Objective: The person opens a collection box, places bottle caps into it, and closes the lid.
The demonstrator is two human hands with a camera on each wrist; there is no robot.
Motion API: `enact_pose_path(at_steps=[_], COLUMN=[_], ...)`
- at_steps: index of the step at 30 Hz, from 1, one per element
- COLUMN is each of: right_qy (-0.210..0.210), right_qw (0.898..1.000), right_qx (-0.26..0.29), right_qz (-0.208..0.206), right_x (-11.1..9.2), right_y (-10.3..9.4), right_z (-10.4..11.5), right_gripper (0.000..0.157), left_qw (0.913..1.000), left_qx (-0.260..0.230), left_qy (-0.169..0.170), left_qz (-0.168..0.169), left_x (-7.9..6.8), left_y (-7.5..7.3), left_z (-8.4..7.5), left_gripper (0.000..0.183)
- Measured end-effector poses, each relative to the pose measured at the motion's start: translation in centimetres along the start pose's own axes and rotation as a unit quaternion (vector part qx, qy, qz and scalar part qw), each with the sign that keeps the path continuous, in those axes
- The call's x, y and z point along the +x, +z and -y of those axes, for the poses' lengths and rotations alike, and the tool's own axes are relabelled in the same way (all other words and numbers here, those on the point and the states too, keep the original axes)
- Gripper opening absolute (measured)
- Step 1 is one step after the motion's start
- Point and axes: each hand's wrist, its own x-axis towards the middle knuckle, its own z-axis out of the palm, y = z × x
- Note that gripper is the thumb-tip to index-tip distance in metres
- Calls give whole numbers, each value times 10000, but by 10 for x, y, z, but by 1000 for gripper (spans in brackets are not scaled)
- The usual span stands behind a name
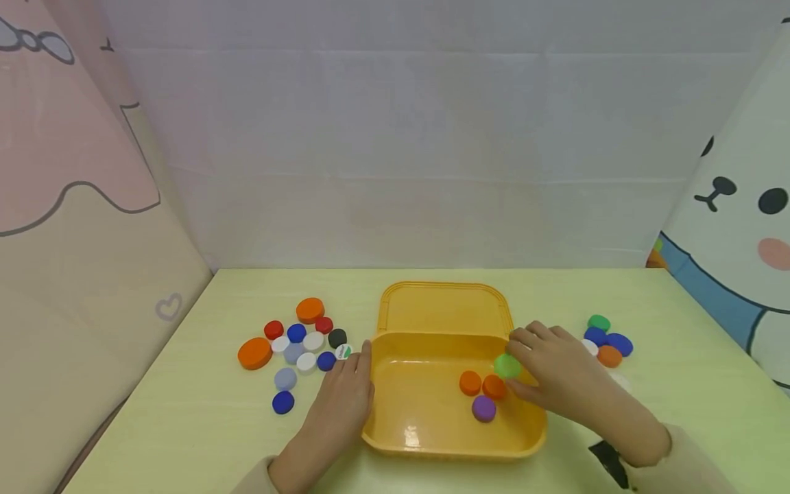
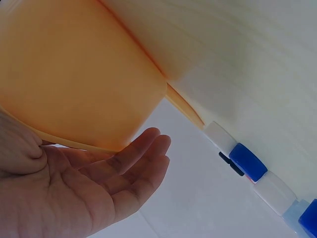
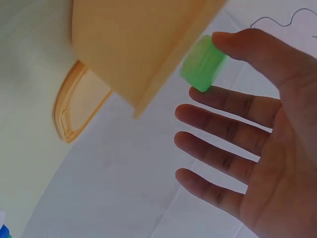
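Observation:
A yellow plastic box (image 1: 426,439) stands on the table with its lid (image 1: 444,309) folded back behind it. Inside, toward the right, lie orange bottle caps (image 1: 470,383) and a purple cap (image 1: 484,409). My right hand (image 1: 555,370) pinches a light green bottle cap (image 3: 204,63) between thumb and index finger, over the box's right rim. The other fingers of that hand are spread in the right wrist view. My left hand (image 1: 345,394) rests along the box's left wall with fingers nearly straight, the thumb at the rim in the left wrist view.
Left of the box, many caps lie scattered, among them a large orange cap (image 1: 255,353), a dark blue cap (image 1: 283,402) and a black cap (image 1: 337,337). A smaller group with a green cap (image 1: 599,322) lies to the right, partly behind my right hand. A wall cloth (image 1: 432,171) hangs behind.

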Motion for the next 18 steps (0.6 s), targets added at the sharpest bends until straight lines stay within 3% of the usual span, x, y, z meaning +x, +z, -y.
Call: enact_pose_path(at_steps=[7,18], right_qy=[-632,-924], right_qw=[9968,9954], right_qx=[145,241], right_qz=[-457,-3], right_x=[9,19], right_y=[19,39], right_z=[17,37], right_gripper=[37,30], left_qw=[10000,10000], left_qx=[23,75], left_qy=[-7,32], left_qz=[1,-26], left_x=[1,1], left_y=[1,2], left_z=[1,1], left_gripper=[53,54])
